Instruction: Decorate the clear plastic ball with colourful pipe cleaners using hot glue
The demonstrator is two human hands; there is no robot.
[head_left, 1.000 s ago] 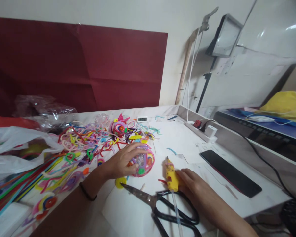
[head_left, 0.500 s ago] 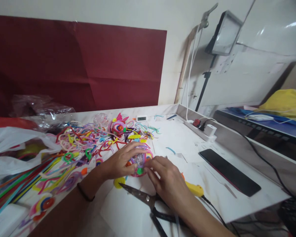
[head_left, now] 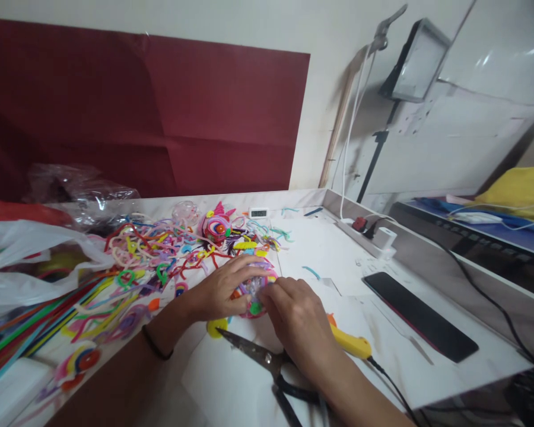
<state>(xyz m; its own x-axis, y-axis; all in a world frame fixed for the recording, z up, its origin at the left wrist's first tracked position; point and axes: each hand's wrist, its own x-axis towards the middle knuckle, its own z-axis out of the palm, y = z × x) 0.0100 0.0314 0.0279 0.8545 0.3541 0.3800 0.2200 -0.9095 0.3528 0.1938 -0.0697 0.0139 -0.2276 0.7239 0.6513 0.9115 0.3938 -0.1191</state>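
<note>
A clear plastic ball wrapped in coloured pipe cleaners, with a green piece low on its front, sits over the table. My left hand grips it from the left, fingers over the top and thumb at the lower side. At its right side, my right hand has thumb and fingers bent together against the ball; whatever is between the fingertips is hidden. Black-handled scissors lie with blades parted, partly under my right forearm. By the blade tip is a yellow disc. A yellow hot glue gun lies beyond my right wrist.
A finished-looking pink pipe-cleaner fish stands behind, beside a heap of pipe-cleaner pieces. Long pipe cleaners and a white plastic bag lie left. On the right are a phone, a power strip and trailing cables.
My right hand's fingers have moved slightly up and over the ball's right side, covering more of it. My left hand keeps its hold. The whole view has shifted a little.
</note>
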